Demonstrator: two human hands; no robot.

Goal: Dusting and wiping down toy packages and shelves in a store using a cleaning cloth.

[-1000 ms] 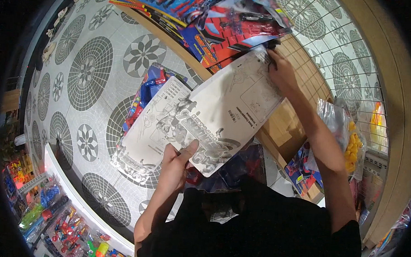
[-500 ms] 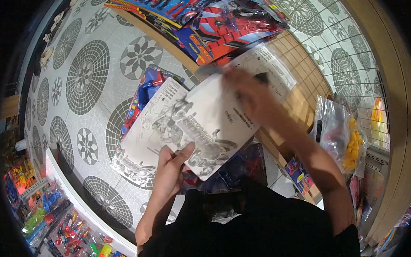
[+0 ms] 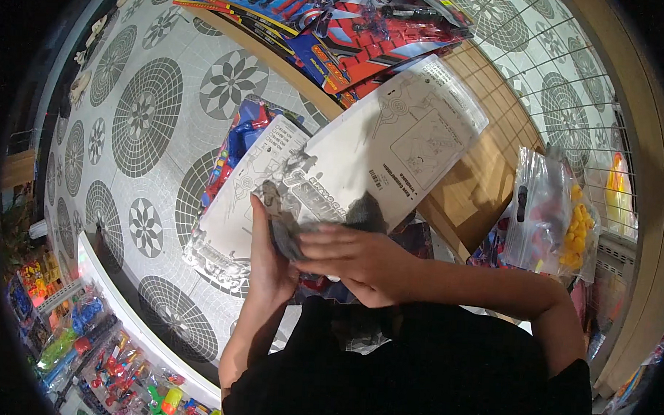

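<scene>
A flat toy package with a white printed card back (image 3: 415, 130) lies tilted in front of me, its far end over a cardboard box. My right hand (image 3: 363, 263) is closed on a grey cloth (image 3: 285, 239) at the package's near edge. Right beside the cloth is my left hand (image 3: 271, 275), thumb pointing up; its other fingers are hidden behind the cloth and card. Another white-backed package (image 3: 225, 233) lies to the left, partly covered. Beneath it shows a blue and red toy package (image 3: 235, 145).
The cardboard box (image 3: 464, 183) holds a stack of red and blue toy packages (image 3: 374, 33) at its far end. Bagged toys with yellow pieces (image 3: 555, 215) hang by a wire grid (image 3: 563, 91) at right. A white-edged shelf of small bagged toys (image 3: 121, 368) stands lower left.
My right hand has come down and left from the package's upper part to its near edge, beside my left hand. My left thumb no longer presses on the card's face. The package has slid away slightly.
</scene>
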